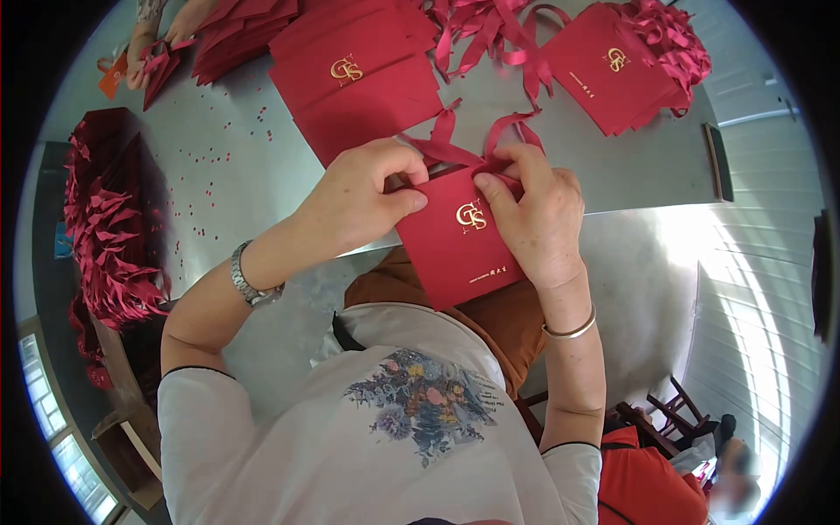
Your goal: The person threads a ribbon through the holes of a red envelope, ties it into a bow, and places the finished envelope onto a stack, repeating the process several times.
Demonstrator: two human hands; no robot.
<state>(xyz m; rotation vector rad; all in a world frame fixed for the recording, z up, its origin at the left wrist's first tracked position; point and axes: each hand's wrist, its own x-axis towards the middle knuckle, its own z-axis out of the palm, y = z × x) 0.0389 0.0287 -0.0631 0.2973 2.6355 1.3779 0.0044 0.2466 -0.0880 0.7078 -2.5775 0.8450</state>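
Between my two hands is a small red paper gift bag [451, 254] with gold lettering, held above my lap at the table edge. My left hand [372, 188], watch on the wrist, pinches the bag's upper left corner. My right hand [534, 210] grips the upper right part, its thumb on the front face. A red ribbon [446, 144] runs out from the bag's top between my hands onto the table. The fingers behind the bag's rim are partly hidden.
Stacked red bags [350, 87] lie ahead of me, with loose red ribbons [490, 35] beside them. More ribboned bags [612, 70] sit at the right, others [109, 219] at the left edge. Small red dots litter the metal table [236, 201]. Another person's hands [140, 66] work at the far left.
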